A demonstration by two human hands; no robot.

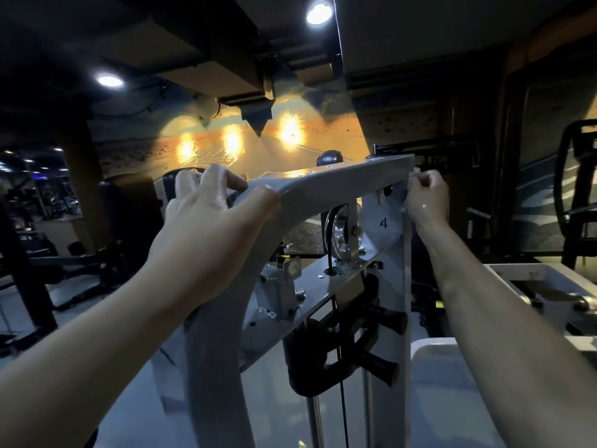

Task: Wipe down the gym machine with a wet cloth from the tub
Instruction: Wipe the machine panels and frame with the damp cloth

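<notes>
Hands atop machine frame [323, 185]: left hand [206, 215] grips bend, right hand [426, 198] curled at corner, hold unclear.

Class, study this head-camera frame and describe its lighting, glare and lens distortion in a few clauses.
Head view: dim overall; the ceiling spots and wall lamps blow out into white glare; the machine frame catches a cool sheen; the wide-angle lens bows straight lines toward the edges; the background equipment is lost in shadow.
</notes>
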